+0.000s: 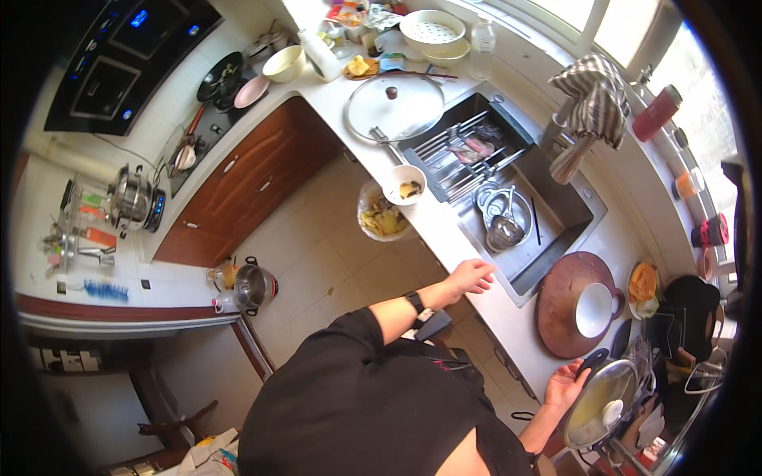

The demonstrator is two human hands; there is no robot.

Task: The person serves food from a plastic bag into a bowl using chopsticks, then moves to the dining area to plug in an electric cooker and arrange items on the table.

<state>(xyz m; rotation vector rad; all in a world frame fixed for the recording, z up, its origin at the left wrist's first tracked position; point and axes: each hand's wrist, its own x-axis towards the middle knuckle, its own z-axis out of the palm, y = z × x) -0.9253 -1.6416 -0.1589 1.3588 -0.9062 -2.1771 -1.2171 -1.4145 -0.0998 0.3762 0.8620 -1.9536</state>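
My left hand is over the counter's front edge by the sink, holding nothing, its fingers loosely stretched out. At the lower right, the fingers of my right hand are closed at the black handle beside a pan with a glass lid. Something yellowish shows through the lid, which has a pale knob. Between my hands and the window stands a white bowl on a large round brown board. In the sink lie metal bowls and a ladle.
A small white bowl with scraps sits at the counter edge, above a bag of peelings. Beyond are a large glass lid and a white colander. A plate of orange food stands at the right. A pot rests on the floor.
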